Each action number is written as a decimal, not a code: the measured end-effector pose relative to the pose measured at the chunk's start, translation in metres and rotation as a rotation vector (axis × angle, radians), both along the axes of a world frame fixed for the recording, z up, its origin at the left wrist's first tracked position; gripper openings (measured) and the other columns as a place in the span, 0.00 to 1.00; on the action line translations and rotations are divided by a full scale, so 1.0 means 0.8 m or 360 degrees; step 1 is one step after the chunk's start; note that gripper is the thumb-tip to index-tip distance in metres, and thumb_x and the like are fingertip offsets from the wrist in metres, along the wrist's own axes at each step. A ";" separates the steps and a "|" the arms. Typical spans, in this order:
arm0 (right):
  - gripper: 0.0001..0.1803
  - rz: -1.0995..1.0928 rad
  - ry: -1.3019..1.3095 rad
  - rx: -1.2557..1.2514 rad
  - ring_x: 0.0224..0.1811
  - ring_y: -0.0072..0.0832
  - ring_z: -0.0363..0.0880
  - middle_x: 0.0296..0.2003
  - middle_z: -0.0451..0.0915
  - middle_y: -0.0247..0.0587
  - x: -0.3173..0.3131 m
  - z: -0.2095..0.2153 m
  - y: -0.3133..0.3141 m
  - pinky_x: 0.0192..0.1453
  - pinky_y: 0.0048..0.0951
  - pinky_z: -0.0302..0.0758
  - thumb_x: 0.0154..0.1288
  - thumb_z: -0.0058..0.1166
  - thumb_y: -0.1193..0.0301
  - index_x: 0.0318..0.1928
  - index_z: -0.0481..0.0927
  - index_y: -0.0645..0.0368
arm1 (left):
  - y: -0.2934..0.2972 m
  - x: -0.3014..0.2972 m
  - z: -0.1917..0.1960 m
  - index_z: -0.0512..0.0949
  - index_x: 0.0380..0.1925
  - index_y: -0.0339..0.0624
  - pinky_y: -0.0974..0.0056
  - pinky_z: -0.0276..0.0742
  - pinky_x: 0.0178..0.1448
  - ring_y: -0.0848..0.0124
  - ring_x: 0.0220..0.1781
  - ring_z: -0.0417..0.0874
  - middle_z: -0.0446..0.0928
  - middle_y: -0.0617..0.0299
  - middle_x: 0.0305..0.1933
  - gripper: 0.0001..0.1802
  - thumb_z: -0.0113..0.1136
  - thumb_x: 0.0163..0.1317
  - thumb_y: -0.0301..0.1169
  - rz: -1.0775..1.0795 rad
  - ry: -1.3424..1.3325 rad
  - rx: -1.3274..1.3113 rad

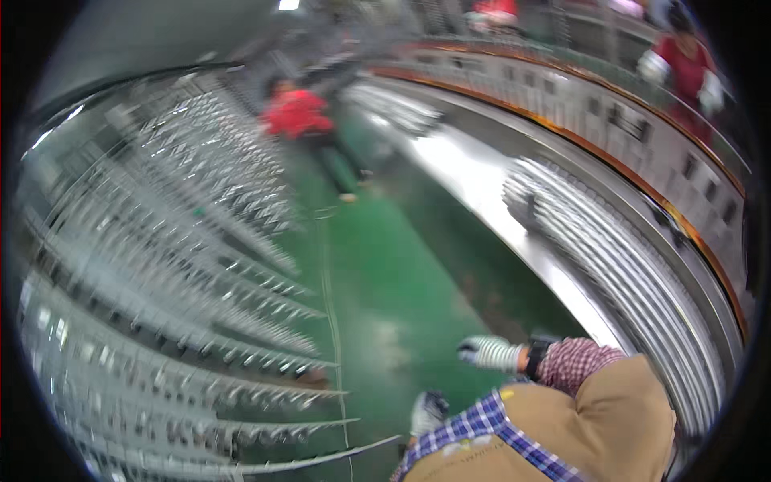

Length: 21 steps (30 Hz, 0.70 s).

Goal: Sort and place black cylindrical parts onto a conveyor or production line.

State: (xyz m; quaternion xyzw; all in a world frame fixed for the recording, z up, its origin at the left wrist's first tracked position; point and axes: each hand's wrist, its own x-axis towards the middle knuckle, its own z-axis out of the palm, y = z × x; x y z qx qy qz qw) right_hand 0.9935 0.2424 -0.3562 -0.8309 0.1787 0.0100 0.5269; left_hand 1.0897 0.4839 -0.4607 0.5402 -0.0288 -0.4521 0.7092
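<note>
My right hand [491, 353] hangs in front of my body above the green floor. It wears a pale striped glove with dark fingertips, and a dark band circles the wrist. No object shows in it, but blur hides how its fingers are bent. My left hand [428, 414], also gloved in white and dark, is lower down beside my checked blue apron strap [466, 424]. Its fingers are smeared, and whatever it might hold cannot be made out. Neither hand visibly touches the metal parts around me. Nearest on the left are racks [273, 395] of rows of thin metal pieces.
Long silvery profiles [618, 241] lie stacked on a bright metal bench [474, 173] to the right. Behind it runs a long machine line [562, 88] with an orange edge. A person in red [301, 116] is on the green floor [377, 265] ahead; another [691, 68] stands beyond the line.
</note>
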 end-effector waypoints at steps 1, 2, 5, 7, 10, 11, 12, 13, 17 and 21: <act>0.20 -0.0128 0.0051 -0.0126 0.44 0.39 0.73 0.41 0.75 0.48 -0.047 -0.031 -0.049 0.48 0.31 0.69 0.59 0.43 0.56 0.45 0.73 0.57 | -0.037 0.007 -0.004 0.70 0.35 0.40 0.64 0.68 0.36 0.66 0.27 0.70 0.71 0.59 0.30 0.14 0.47 0.57 0.40 0.0073 0.0507 0.0088; 0.20 -0.0309 0.0234 0.0058 0.42 0.38 0.74 0.39 0.77 0.46 -0.091 -0.023 -0.080 0.47 0.31 0.70 0.59 0.43 0.56 0.44 0.73 0.58 | -0.072 0.002 -0.002 0.71 0.34 0.40 0.63 0.68 0.37 0.66 0.29 0.70 0.72 0.58 0.31 0.15 0.47 0.58 0.41 0.0165 0.0614 0.0139; 0.17 -0.0891 0.0051 0.0321 0.39 0.30 0.76 0.36 0.78 0.44 -0.178 -0.059 -0.149 0.44 0.28 0.71 0.61 0.45 0.63 0.42 0.74 0.63 | -0.219 0.024 -0.025 0.70 0.34 0.41 0.58 0.68 0.38 0.63 0.33 0.70 0.72 0.54 0.33 0.18 0.49 0.56 0.46 -0.0293 0.0771 0.0362; 0.16 -0.1489 0.0019 0.0737 0.38 0.28 0.75 0.35 0.78 0.44 -0.200 -0.072 -0.172 0.44 0.26 0.71 0.61 0.44 0.66 0.42 0.73 0.66 | -0.327 0.032 -0.008 0.70 0.34 0.42 0.58 0.69 0.37 0.63 0.32 0.71 0.73 0.54 0.33 0.19 0.52 0.55 0.46 -0.0611 0.0556 0.0373; 0.17 -0.1778 -0.0016 0.0608 0.34 0.27 0.74 0.31 0.77 0.42 -0.227 -0.113 -0.195 0.41 0.26 0.71 0.60 0.45 0.65 0.41 0.74 0.67 | -0.490 0.025 0.056 0.69 0.35 0.42 0.61 0.73 0.31 0.67 0.26 0.74 0.74 0.56 0.32 0.17 0.53 0.56 0.44 -0.0933 -0.0015 0.0275; 0.17 -0.1869 -0.0123 0.0527 0.31 0.27 0.73 0.27 0.77 0.41 -0.227 -0.117 -0.203 0.39 0.26 0.70 0.59 0.46 0.64 0.40 0.75 0.67 | -0.541 0.031 0.065 0.68 0.35 0.41 0.64 0.74 0.27 0.69 0.24 0.75 0.75 0.58 0.31 0.15 0.53 0.57 0.41 -0.0967 -0.0221 0.0212; 0.18 -0.1909 -0.0178 0.0700 0.31 0.28 0.74 0.28 0.77 0.43 -0.227 -0.103 -0.205 0.38 0.26 0.71 0.59 0.46 0.64 0.40 0.74 0.68 | -0.588 0.051 0.063 0.69 0.35 0.41 0.66 0.75 0.27 0.69 0.24 0.76 0.75 0.58 0.32 0.13 0.53 0.57 0.38 -0.0992 -0.0321 0.0086; 0.18 -0.1937 -0.0175 0.0704 0.31 0.28 0.74 0.28 0.77 0.43 -0.227 -0.111 -0.211 0.38 0.26 0.71 0.59 0.46 0.64 0.40 0.74 0.68 | -0.636 0.075 0.054 0.70 0.35 0.40 0.66 0.75 0.25 0.70 0.23 0.75 0.74 0.58 0.31 0.12 0.53 0.57 0.36 -0.0971 -0.0482 0.0080; 0.17 -0.2476 -0.0140 0.1029 0.30 0.24 0.76 0.30 0.78 0.40 -0.239 -0.158 -0.220 0.34 0.22 0.73 0.61 0.44 0.63 0.43 0.73 0.64 | -0.807 0.163 0.004 0.73 0.39 0.41 0.64 0.72 0.36 0.67 0.32 0.77 0.76 0.57 0.31 0.13 0.51 0.55 0.34 -0.1261 -0.1887 0.0176; 0.18 -0.3339 -0.0382 0.1172 0.31 0.23 0.76 0.31 0.77 0.39 -0.207 -0.118 -0.211 0.36 0.22 0.72 0.59 0.47 0.61 0.44 0.72 0.61 | -0.895 0.138 -0.026 0.72 0.39 0.40 0.60 0.70 0.41 0.58 0.37 0.76 0.76 0.51 0.36 0.17 0.53 0.53 0.38 -0.1939 -0.1948 0.0333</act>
